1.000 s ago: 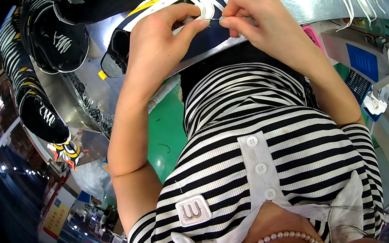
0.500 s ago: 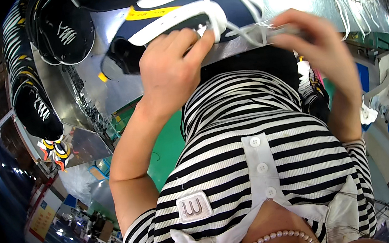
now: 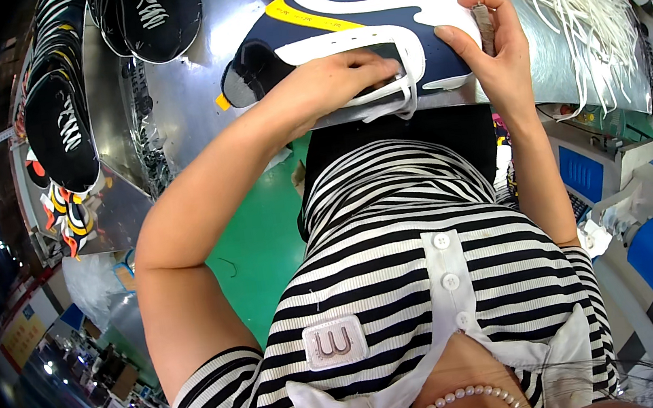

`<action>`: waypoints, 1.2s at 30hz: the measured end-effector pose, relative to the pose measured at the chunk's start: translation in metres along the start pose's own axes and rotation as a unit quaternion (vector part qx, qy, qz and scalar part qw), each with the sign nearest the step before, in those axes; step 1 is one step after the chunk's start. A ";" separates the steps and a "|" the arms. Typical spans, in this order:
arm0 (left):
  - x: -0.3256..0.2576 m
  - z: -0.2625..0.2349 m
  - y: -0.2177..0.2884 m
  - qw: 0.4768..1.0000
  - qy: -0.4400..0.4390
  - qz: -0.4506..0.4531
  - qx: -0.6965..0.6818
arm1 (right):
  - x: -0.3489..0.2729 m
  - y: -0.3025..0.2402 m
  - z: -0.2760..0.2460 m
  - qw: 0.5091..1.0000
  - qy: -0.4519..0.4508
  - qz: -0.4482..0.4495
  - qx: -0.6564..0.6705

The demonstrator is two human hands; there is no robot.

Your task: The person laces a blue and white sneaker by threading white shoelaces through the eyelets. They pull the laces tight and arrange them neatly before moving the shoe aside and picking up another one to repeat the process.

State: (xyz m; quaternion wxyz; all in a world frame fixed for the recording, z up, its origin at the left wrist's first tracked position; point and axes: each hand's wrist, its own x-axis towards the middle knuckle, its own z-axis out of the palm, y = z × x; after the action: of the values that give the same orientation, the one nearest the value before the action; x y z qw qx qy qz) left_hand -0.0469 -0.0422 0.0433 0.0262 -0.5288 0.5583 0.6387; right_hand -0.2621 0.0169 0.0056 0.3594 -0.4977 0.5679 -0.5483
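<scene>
Judged partly complete: white lace (image 3: 411,99) hangs at the opening's front on the navy shoe upper (image 3: 442,63) lying on the metal worktop (image 3: 185,99), far-side eyelets (image 3: 335,42) bare, left hand's (image 3: 343,77) grip hidden inside, indeterminable, right hand's (image 3: 505,53) grip closed around a wrapped tool (image 3: 486,31).

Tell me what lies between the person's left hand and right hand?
The head view shows part of the navy-and-white shoe upper between the left hand and the right hand: its white band, then navy material.
</scene>
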 end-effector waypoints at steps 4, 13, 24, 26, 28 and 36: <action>0.010 0.001 0.001 0.998 -0.021 0.047 -0.023 | 0.001 0.003 0.001 0.999 0.014 0.013 -0.041; 0.025 0.006 -0.014 0.912 0.218 0.334 0.095 | 0.009 0.004 -0.007 0.988 -0.014 0.155 -0.008; -0.035 -0.108 -0.032 0.669 0.536 0.341 0.387 | 0.002 0.012 -0.062 0.990 0.033 0.134 0.032; -0.079 -0.187 -0.067 0.673 0.608 0.209 0.365 | -0.002 0.011 -0.080 0.985 0.027 0.158 0.066; -0.114 -0.242 -0.109 0.579 0.669 0.098 0.455 | -0.005 0.011 -0.083 0.982 0.008 0.184 0.043; -0.055 -0.006 0.049 0.805 0.181 0.526 0.206 | 0.009 0.028 -0.071 0.909 0.064 -0.057 -0.408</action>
State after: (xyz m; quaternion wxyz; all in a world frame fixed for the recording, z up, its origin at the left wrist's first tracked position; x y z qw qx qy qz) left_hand -0.0495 -0.0343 0.1167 -0.3069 -0.2422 0.8638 0.3178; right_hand -0.3363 0.0246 -0.0107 0.0565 -0.5966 0.7341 -0.3192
